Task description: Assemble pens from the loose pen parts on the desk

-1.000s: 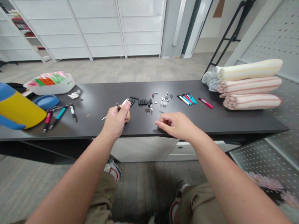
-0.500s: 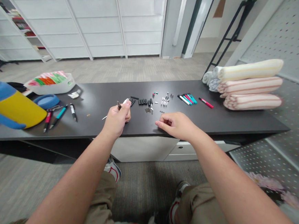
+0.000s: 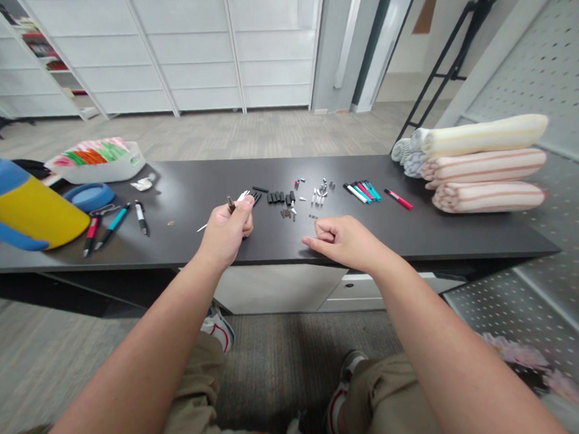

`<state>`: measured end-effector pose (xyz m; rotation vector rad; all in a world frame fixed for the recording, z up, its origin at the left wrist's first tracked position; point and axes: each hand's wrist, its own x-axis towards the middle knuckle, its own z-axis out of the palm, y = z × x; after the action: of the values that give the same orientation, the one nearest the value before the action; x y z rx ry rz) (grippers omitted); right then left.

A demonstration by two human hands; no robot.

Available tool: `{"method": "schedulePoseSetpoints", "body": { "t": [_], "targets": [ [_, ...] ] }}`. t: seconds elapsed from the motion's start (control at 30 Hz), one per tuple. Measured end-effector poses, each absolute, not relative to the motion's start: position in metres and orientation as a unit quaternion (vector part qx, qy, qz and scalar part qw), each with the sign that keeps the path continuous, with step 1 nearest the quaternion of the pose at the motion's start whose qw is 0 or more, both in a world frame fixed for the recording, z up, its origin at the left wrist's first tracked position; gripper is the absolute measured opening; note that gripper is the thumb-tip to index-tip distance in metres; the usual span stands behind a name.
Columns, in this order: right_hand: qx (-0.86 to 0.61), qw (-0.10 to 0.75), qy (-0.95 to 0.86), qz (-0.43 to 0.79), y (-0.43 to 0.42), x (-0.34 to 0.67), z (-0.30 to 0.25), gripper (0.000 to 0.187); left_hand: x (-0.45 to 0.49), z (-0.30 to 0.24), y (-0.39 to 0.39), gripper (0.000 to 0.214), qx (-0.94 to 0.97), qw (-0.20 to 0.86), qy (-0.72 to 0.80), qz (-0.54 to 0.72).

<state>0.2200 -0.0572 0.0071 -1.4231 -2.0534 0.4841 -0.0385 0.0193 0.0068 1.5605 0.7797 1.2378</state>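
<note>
My left hand [image 3: 225,232] pinches a thin white pen-like rod [image 3: 210,222] that sticks out on both sides of it, with a small dark part [image 3: 230,204] at the fingertips. My right hand [image 3: 344,236] rests near the table's front edge, fingers loosely curled, holding nothing visible. Just beyond it lie a row of black cylindrical parts [image 3: 278,198], tiny dark screws [image 3: 287,213] and small silver parts [image 3: 321,192]. Black strips [image 3: 256,197] lie just past my left fingertips.
On the dark table [image 3: 178,205] lie pens [image 3: 114,225] at left, markers [image 3: 360,192] and a red marker [image 3: 398,199] at right. Rolled towels [image 3: 483,168] are stacked at right. A blue-and-yellow bottle [image 3: 23,208], blue lid [image 3: 89,196] and white tray [image 3: 95,163] stand at left.
My right hand's fingers have curled a little more and lifted slightly. My left hand and the parts on the table have barely moved.
</note>
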Motion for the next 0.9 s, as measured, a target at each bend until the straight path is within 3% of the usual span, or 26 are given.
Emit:
{"method": "schedulePoseSetpoints", "body": {
  "t": [0.3, 0.9],
  "targets": [
    [-0.495, 0.324, -0.789, 0.167, -0.057, 0.222, 0.001, 0.044, -0.038, 0.006, 0.023, 0.060, 0.630, 0.511, 0.328, 0.483],
    [-0.531, 0.300, -0.779, 0.148, -0.058, 0.220, 0.002, 0.042, -0.041, 0.008, -0.008, 0.057, 0.715, 0.360, 0.402, 0.444]
  ]
}}
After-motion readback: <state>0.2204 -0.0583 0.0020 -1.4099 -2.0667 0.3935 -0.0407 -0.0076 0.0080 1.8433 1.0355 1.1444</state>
